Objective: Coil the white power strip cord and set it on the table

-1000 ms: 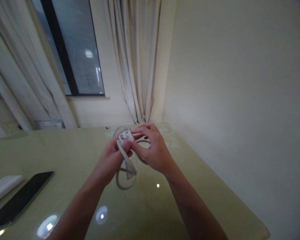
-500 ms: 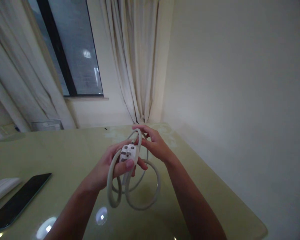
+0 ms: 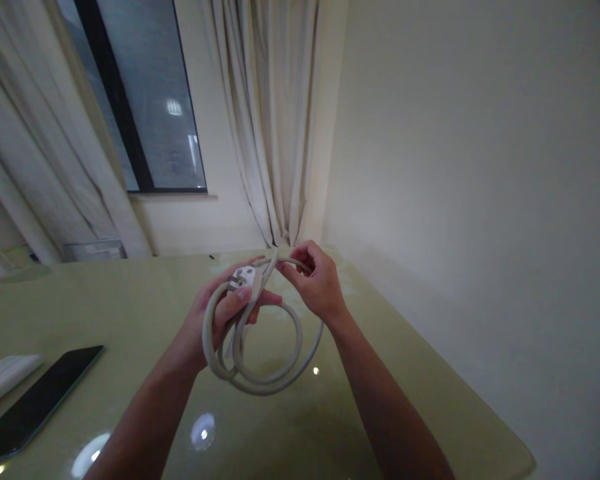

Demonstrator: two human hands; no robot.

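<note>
At the left, toward eight o'clock from the plug, a white object (image 3: 7, 380) lies on the counter (image 3: 130, 307), and just right of it lies a dark flat slab (image 3: 43, 403). Next comes the left hand (image 3: 225, 310), its fingers and thumb grasping the white plug (image 3: 247, 275) over the counter, metal prongs showing. From the plug, loops of the pale cable (image 3: 207, 333) hang toward five and six o'clock. At twelve o'clock, beyond the counter, hangs a curtain (image 3: 280, 133). The right hand (image 3: 320, 283), at three o'clock, has its fingers pinching a stretch of cable. Farther right stands a plain wall (image 3: 470, 200).
</note>
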